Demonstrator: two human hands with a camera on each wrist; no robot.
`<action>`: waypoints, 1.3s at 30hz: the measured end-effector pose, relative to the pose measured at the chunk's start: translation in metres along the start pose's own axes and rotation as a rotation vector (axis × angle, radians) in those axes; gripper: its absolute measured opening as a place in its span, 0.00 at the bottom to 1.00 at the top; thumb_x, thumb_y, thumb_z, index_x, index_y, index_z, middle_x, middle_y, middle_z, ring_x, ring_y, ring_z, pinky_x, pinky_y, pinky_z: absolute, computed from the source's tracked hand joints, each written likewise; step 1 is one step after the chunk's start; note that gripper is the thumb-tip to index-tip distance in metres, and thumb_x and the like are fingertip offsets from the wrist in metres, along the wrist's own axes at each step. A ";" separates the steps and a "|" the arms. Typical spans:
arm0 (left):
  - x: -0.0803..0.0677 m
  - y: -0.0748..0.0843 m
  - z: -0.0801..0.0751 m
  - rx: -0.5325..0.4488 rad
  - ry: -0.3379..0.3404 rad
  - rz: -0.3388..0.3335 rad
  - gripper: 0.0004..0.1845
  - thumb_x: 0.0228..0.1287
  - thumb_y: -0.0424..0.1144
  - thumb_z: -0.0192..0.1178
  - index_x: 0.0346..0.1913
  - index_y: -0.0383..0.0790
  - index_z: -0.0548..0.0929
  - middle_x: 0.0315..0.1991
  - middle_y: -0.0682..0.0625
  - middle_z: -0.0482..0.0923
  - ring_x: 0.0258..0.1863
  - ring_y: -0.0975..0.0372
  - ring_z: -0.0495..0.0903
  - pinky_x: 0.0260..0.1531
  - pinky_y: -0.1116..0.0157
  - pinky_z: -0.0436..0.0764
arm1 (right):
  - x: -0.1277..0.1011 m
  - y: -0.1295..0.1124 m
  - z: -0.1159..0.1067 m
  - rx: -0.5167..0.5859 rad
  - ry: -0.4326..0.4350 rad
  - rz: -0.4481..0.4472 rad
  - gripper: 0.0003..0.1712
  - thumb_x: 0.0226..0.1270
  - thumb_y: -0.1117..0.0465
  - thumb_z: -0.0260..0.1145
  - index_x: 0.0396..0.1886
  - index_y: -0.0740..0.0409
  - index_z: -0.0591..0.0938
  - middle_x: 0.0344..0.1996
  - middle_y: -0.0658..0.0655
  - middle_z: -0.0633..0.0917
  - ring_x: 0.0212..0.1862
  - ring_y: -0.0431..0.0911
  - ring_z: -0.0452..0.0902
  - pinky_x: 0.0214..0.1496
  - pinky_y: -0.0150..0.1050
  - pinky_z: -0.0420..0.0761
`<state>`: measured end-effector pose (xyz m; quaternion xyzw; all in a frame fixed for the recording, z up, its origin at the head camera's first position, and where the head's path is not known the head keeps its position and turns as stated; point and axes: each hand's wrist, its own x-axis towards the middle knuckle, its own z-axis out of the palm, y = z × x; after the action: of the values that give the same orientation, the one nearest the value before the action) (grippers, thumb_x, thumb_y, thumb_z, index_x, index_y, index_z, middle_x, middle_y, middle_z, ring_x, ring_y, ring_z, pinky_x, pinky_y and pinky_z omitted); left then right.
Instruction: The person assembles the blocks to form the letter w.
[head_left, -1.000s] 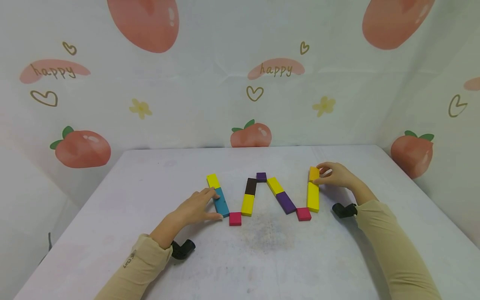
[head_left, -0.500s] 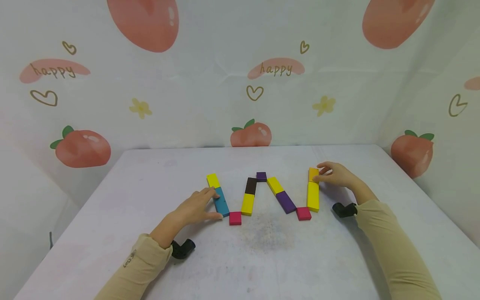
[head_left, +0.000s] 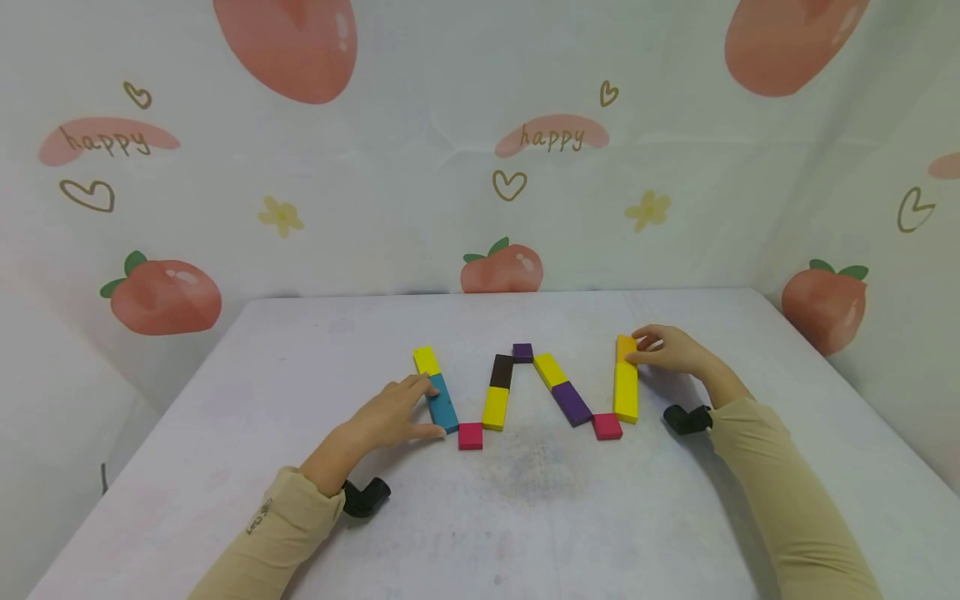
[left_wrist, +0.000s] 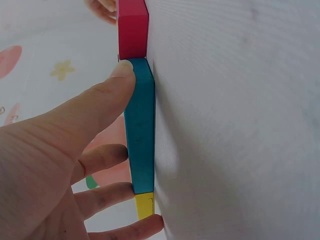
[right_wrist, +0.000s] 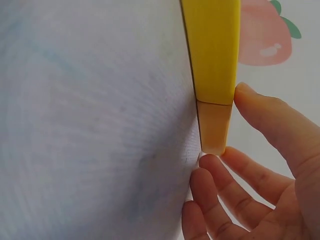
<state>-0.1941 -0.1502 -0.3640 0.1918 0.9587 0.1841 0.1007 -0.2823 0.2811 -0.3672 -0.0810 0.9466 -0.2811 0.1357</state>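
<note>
Rectangular blocks lie end to end on the table in a zigzag. At its left, my left hand touches the blue block, its thumb near the red block end and its fingers spread along the blue block toward the yellow block. On the right side, my right hand touches the orange block, which lies against the end of a long yellow block. The right thumb is at their joint; the index fingertip meets the orange block's far end. The other right fingers are bent beside it.
Between the hands lie a red block, a dark brown block, a small purple block, a long purple block, a second red block and more yellow pieces. A patterned cloth hangs behind the white table.
The orange block has slid slightly toward the person, up against the yellow block, with my right fingers at it. My left hand has stayed in place.
</note>
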 end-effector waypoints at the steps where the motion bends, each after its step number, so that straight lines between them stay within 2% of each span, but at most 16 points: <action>1: 0.000 0.000 0.000 0.000 0.000 0.000 0.30 0.54 0.50 0.66 0.57 0.40 0.72 0.65 0.39 0.66 0.58 0.45 0.69 0.60 0.49 0.71 | 0.000 0.000 0.000 0.000 -0.001 0.000 0.37 0.62 0.46 0.63 0.62 0.67 0.66 0.54 0.72 0.74 0.54 0.63 0.72 0.56 0.54 0.76; 14: 0.001 0.001 0.000 -0.007 -0.004 -0.012 0.30 0.54 0.50 0.66 0.57 0.40 0.72 0.65 0.39 0.66 0.58 0.46 0.69 0.60 0.49 0.71 | -0.002 0.000 -0.001 0.009 -0.002 0.010 0.38 0.62 0.46 0.63 0.62 0.67 0.66 0.55 0.72 0.74 0.55 0.63 0.72 0.57 0.55 0.75; 22: 0.001 0.000 0.000 -0.006 -0.006 -0.010 0.30 0.54 0.51 0.66 0.57 0.40 0.72 0.65 0.39 0.65 0.59 0.45 0.69 0.60 0.48 0.71 | -0.002 0.000 -0.001 -0.016 -0.002 0.007 0.38 0.62 0.45 0.63 0.62 0.67 0.66 0.53 0.73 0.74 0.52 0.62 0.73 0.54 0.53 0.76; 31: 0.000 0.000 0.000 -0.011 -0.004 -0.008 0.30 0.54 0.51 0.66 0.57 0.40 0.72 0.65 0.40 0.66 0.58 0.46 0.69 0.60 0.49 0.71 | -0.004 -0.006 0.000 0.041 -0.046 0.103 0.41 0.64 0.45 0.60 0.65 0.68 0.60 0.49 0.71 0.74 0.36 0.47 0.74 0.42 0.36 0.77; 39: 0.000 -0.001 0.001 -0.005 -0.001 -0.007 0.30 0.54 0.51 0.66 0.57 0.40 0.72 0.64 0.40 0.66 0.58 0.46 0.69 0.60 0.49 0.71 | -0.003 -0.006 0.004 0.122 -0.063 0.139 0.40 0.67 0.46 0.58 0.66 0.69 0.57 0.53 0.74 0.69 0.34 0.43 0.75 0.41 0.29 0.79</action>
<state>-0.1944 -0.1504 -0.3650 0.1883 0.9588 0.1862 0.1024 -0.2782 0.2751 -0.3664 -0.0154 0.9264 -0.3252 0.1893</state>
